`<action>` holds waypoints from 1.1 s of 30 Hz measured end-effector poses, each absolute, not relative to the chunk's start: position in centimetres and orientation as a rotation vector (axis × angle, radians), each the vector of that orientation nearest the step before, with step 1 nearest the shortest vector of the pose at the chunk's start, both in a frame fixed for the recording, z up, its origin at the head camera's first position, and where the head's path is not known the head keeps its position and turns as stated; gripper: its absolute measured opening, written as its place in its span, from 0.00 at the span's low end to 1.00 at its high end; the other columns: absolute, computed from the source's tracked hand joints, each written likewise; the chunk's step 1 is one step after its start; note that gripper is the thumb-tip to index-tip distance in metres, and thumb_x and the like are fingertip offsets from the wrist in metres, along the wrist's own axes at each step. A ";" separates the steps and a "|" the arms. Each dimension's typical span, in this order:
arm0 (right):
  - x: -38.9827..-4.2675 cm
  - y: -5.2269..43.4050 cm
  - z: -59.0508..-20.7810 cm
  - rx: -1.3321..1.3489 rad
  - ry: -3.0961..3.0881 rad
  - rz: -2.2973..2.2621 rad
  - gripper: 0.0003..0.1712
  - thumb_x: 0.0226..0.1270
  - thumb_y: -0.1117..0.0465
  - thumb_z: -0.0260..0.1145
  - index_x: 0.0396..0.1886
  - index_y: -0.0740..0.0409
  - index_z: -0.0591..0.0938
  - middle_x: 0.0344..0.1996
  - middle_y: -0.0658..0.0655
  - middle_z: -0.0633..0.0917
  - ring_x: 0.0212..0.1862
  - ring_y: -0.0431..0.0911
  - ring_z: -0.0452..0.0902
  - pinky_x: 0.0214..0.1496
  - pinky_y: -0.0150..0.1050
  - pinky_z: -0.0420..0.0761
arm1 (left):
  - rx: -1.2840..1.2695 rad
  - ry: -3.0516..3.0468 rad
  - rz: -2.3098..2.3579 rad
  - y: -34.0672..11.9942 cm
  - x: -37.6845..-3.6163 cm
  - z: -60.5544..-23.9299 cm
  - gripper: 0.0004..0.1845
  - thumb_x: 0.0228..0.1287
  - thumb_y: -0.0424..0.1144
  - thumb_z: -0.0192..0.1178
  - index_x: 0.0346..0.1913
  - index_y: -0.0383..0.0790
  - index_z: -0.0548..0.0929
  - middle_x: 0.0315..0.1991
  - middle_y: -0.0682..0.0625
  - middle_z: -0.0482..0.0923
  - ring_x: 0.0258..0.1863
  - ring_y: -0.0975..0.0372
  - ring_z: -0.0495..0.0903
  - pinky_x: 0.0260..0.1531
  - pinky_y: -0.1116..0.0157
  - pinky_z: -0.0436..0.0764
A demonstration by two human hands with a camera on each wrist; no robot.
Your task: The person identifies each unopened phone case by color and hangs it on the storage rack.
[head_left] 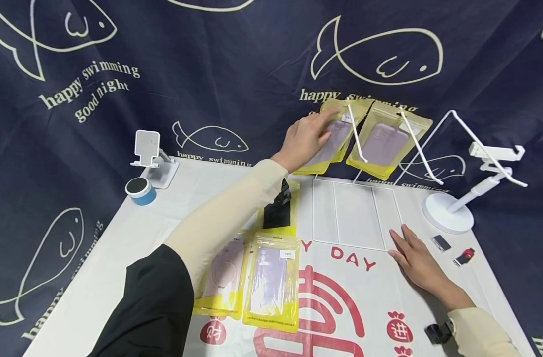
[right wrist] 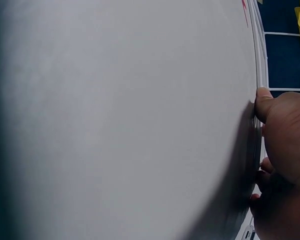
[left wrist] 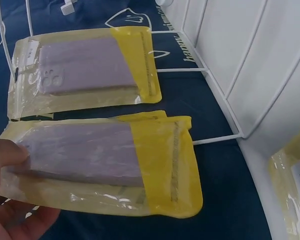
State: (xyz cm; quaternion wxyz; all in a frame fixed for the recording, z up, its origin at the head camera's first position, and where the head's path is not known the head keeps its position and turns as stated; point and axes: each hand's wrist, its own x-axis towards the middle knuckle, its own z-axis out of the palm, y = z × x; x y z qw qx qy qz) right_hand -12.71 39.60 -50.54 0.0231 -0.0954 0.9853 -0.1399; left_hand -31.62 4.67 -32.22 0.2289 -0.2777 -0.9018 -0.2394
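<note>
A white wire display rack stands on the table, its hooks jutting toward me. My left hand pinches a clear-and-yellow bag with a purple phone case on the left hook, thumb on top and fingers underneath. Another bag's yellow edge shows behind it. Beside it, a second bagged purple phone case hangs on the middle hook, untouched. My right hand rests on the table, its fingertips at the front right corner of the rack's base. In the right wrist view the thumb touches the base's edge.
Bagged cases lie on the table: a purple one, a pink one and a dark one. White phone stands are at both sides, with a blue cylinder at left. Small gadgets lie at right.
</note>
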 end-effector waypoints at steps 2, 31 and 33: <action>-12.7 39.6 -50.6 -0.289 3.047 -0.430 0.38 0.78 0.46 0.53 0.78 0.60 0.58 0.77 0.76 0.51 0.75 0.75 0.48 0.68 0.73 0.55 | -0.750 -2.482 -0.620 4.4 -31.5 -32.4 0.27 0.71 0.47 0.61 0.71 0.59 0.70 0.41 0.54 0.84 0.38 0.60 0.84 0.33 0.59 0.82; -12.6 39.6 -50.7 -0.290 3.050 -0.442 0.39 0.79 0.43 0.51 0.79 0.60 0.57 0.77 0.75 0.50 0.76 0.74 0.46 0.68 0.74 0.54 | -0.786 -2.898 -0.661 -9.5 -20.8 -41.0 0.15 0.62 0.36 0.62 0.51 0.43 0.87 0.34 0.52 0.89 0.29 0.63 0.83 0.30 0.66 0.80; -12.6 39.5 -50.6 -0.297 3.053 -0.443 0.39 0.79 0.43 0.51 0.78 0.61 0.58 0.77 0.76 0.51 0.75 0.75 0.47 0.68 0.73 0.54 | -0.756 -2.915 -0.656 -10.6 -19.6 -41.6 0.15 0.61 0.37 0.62 0.51 0.43 0.87 0.34 0.52 0.88 0.29 0.64 0.82 0.30 0.67 0.80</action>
